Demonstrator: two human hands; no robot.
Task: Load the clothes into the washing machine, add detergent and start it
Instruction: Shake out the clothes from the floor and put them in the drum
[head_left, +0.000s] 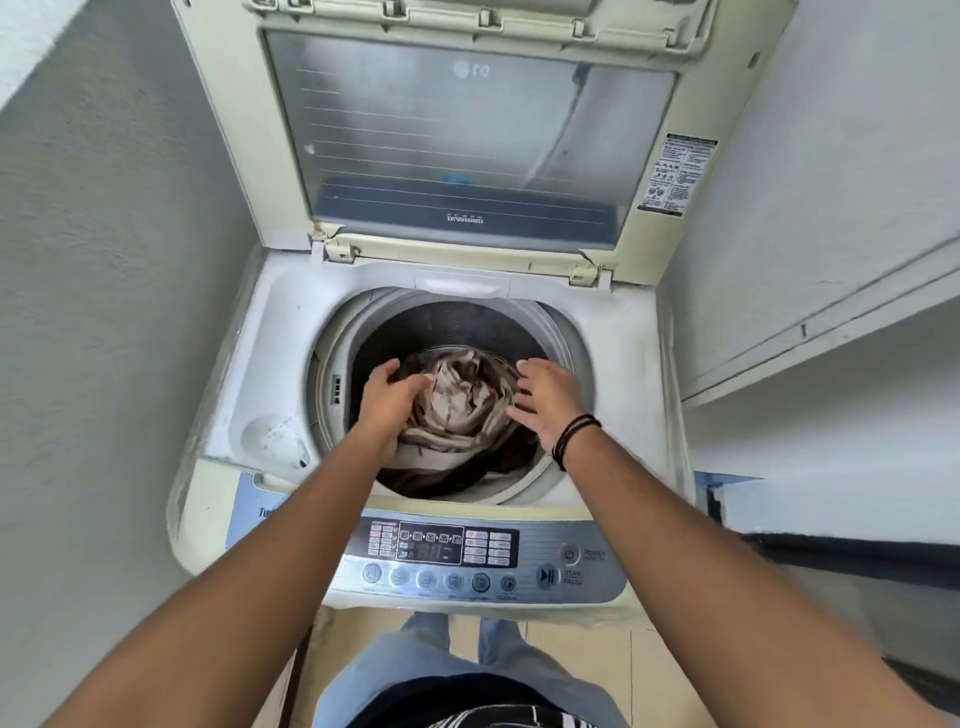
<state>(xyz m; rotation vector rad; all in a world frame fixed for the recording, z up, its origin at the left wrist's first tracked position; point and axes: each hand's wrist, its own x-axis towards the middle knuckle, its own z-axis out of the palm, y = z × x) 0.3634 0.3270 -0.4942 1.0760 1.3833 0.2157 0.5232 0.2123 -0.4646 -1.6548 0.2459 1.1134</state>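
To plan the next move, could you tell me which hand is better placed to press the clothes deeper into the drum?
Probably the left hand: it already grips the striped clothes inside the drum, while the right hand hovers open beside them.

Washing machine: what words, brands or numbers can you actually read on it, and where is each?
"LG", mirrored: on the glass of the raised lid.
"POWER": beside the round button on the control panel.
"START PAUSE": beside the play button; fuzzy.
"Tu...": blue strip, rest hidden by an arm.
Warning sticker, lid-bottom word, display: too blurred to read.
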